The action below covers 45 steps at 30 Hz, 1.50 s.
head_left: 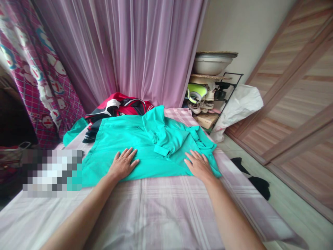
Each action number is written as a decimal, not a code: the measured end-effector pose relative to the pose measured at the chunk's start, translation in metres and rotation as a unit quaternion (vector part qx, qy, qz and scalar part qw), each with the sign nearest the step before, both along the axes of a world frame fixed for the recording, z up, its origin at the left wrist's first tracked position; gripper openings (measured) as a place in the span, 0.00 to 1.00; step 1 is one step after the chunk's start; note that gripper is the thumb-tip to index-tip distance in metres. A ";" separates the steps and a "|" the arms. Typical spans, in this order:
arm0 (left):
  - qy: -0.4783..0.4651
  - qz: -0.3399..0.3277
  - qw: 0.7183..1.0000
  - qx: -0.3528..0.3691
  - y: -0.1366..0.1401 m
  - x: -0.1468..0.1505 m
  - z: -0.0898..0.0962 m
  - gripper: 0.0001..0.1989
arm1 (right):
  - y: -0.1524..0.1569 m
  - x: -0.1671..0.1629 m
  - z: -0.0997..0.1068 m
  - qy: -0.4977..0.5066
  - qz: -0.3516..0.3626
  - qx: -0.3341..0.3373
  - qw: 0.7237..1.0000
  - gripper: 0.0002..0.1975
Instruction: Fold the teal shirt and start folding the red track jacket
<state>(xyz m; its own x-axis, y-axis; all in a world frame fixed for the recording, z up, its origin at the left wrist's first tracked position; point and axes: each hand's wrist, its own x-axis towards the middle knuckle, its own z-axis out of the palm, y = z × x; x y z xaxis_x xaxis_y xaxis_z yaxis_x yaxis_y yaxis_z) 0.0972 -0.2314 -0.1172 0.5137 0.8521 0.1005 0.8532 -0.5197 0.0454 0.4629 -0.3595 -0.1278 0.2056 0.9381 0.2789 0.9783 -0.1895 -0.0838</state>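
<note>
A turquoise jacket (pixel 122 133) lies spread on the plaid bedsheet (pixel 161 215), its collar end toward the right. One sleeve is folded over across the middle of the body, with the cuff near the centre. My left hand (pixel 123 164) rests flat on the lower body of the jacket, fingers spread. Flat on the collar end, near the close edge, lies my right hand (pixel 199 164), also with fingers apart. Neither hand grips the cloth.
Behind the jacket sits a pile of red and black clothes (pixel 130 106) against the purple curtain (pixel 156 52). A shoe rack (pixel 221 104) with a large basin (pixel 214 63) and a white sack (pixel 239 106) stand back right. Dark cloth (pixel 260 186) lies on the floor. A pixelated patch covers something at left.
</note>
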 end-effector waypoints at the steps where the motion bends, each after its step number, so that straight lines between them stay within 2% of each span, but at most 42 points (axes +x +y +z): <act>1: 0.002 0.004 1.000 0.000 0.000 0.000 0.001 0.31 | -0.002 -0.002 -0.001 0.001 -0.017 -0.017 1.000 0.24; 4: -0.012 0.012 1.000 0.022 -0.003 0.006 0.009 0.29 | -0.002 -0.002 -0.001 0.006 -0.062 -0.024 0.998 0.23; 6: -0.037 -0.004 0.998 0.046 -0.009 0.020 0.016 0.27 | -0.001 0.002 -0.001 0.009 -0.064 -0.012 0.998 0.22; 10: -0.086 -0.100 0.990 0.052 -0.027 0.069 0.032 0.23 | 0.002 0.011 -0.009 0.020 -0.038 0.004 0.999 0.22; 13: -0.088 -0.159 0.983 0.040 -0.039 0.112 0.041 0.23 | 0.002 0.016 -0.015 0.030 -0.029 0.012 0.999 0.21; 17: -0.017 -0.150 0.988 0.030 -0.041 0.146 0.050 0.20 | 0.002 0.016 -0.018 0.046 -0.029 0.032 0.998 0.20; 20: 0.029 -0.130 0.991 0.025 -0.034 0.145 0.061 0.13 | 0.003 0.015 -0.020 0.063 -0.028 0.052 0.996 0.21; 23: 0.036 -0.108 0.993 0.045 -0.021 0.121 0.082 0.15 | 0.007 0.019 -0.023 0.086 -0.060 0.112 0.988 0.24; 27: 0.023 -0.044 0.991 0.120 0.000 0.059 0.116 0.17 | 0.012 0.031 -0.026 0.159 -0.080 0.170 0.969 0.37; 30: 0.012 0.008 0.987 0.163 0.013 -0.003 0.135 0.20 | 0.011 0.036 -0.022 0.227 -0.061 0.161 0.959 0.41; 33: 0.009 0.068 0.982 0.174 0.016 -0.060 0.141 0.20 | 0.004 0.036 -0.015 0.287 -0.025 0.107 0.951 0.41; 37: 0.023 0.097 0.984 0.148 0.008 -0.105 0.126 0.20 | -0.009 0.034 -0.002 0.330 0.044 0.026 0.943 0.33; 45: 0.011 0.079 0.991 0.108 -0.021 -0.127 0.060 0.21 | -0.024 0.039 0.011 0.358 0.103 -0.022 0.928 0.26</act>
<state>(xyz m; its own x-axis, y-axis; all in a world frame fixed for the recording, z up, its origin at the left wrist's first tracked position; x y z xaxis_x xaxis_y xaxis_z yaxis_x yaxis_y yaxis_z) -0.0295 -0.2524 -0.0568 0.3791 0.8818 0.2805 0.9244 -0.3747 -0.0713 0.5024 -0.3832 -0.1164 0.1381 0.9853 0.1002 0.6899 -0.0231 -0.7235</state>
